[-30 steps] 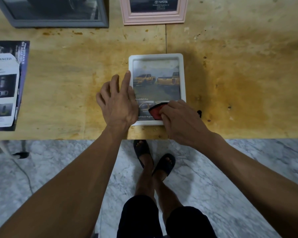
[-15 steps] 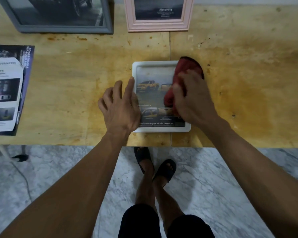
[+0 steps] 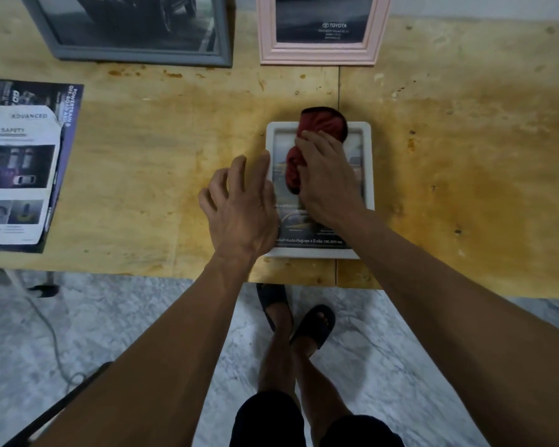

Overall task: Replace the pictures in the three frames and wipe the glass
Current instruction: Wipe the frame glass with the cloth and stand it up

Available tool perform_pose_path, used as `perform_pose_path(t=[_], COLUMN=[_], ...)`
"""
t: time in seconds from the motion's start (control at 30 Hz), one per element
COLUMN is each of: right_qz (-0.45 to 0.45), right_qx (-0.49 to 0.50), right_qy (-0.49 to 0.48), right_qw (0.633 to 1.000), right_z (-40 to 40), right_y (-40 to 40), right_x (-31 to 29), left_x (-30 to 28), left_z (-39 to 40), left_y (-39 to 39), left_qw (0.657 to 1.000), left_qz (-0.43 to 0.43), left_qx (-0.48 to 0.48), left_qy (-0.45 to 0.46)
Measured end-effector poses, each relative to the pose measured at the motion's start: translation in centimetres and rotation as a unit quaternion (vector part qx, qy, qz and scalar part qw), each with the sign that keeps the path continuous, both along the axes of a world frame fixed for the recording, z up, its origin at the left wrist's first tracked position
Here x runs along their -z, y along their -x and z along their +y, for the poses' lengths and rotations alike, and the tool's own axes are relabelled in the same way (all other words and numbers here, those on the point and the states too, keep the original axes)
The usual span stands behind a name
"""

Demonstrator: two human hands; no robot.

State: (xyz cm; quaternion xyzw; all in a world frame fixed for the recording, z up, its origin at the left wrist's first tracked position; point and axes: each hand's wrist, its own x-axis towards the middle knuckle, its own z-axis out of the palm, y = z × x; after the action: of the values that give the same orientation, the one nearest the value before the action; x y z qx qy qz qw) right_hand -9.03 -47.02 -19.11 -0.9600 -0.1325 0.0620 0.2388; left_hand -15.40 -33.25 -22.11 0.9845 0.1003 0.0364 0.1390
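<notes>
A white picture frame [image 3: 367,162] lies flat near the table's front edge, holding a car advert behind glass. My right hand [image 3: 328,179] presses a crumpled red cloth [image 3: 323,124] onto the upper middle of the glass; the cloth pokes out past the frame's top edge. My left hand [image 3: 239,204] rests on the frame's left border with its fingers spread, holding nothing. A grey frame [image 3: 136,56] and a pink frame [image 3: 320,54] with dark car pictures lie at the back of the table.
Car brochure pages [image 3: 20,162] lie at the table's left end. The wooden table [image 3: 465,156] has a seam down its middle and stains. Below its front edge are a marble floor, my legs in dark sandals, a cable and a dark bar at lower left.
My right hand swept the red cloth from the glass's lower edge up to the top right, then left to the upper middle. My left hand stayed on the frame's left border.
</notes>
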Motion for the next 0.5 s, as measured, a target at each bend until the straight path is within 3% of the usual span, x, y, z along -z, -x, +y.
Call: perform_pose_path(t=[0.3,0.5], right_qz=[0.047,0.03], right_qx=[-0.059,-0.143], right_qy=[-0.076,-0.024], right_qw=[0.994,0.989], right_z=[1.9,-0.3], right_y=[0.3,2.7], right_x=[-0.5,-1.3], left_x=[0.0,-0.3], left_z=[0.5,0.9], left_y=[-0.2,-0.2], left_qw=[1.0,0.998], left_qz=[0.017,0.032], left_qx=[0.004,0.013], left_qy=[0.025,0.047])
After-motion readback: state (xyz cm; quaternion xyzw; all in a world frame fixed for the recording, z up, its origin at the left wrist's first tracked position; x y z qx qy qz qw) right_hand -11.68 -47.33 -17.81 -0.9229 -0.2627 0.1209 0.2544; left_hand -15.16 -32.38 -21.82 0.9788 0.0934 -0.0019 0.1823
